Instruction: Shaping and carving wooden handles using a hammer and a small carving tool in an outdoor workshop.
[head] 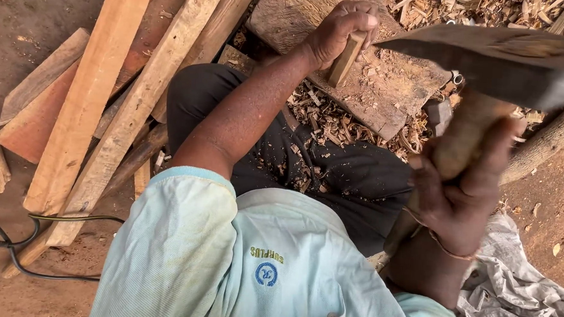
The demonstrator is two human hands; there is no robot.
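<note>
Two hands sit close: the left hand (340,31) grips a small wood piece (345,59) upright on the chopping block (388,93), so the axe (499,60) clenched in the right hand (460,187) could glance onto fingers

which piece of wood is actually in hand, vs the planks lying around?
The small wood block gripped upright by the left hand on the chopping block; the planks lie untouched on the ground.

The block (388,93) top has a small bare patch beside the left hand (340,33) and its stick (345,60). The axe (493,60) hangs close over that patch. Chips (323,115) crowd the near edge. Planks (105,98) block the left side. A branch (546,140) blocks the right.
</note>
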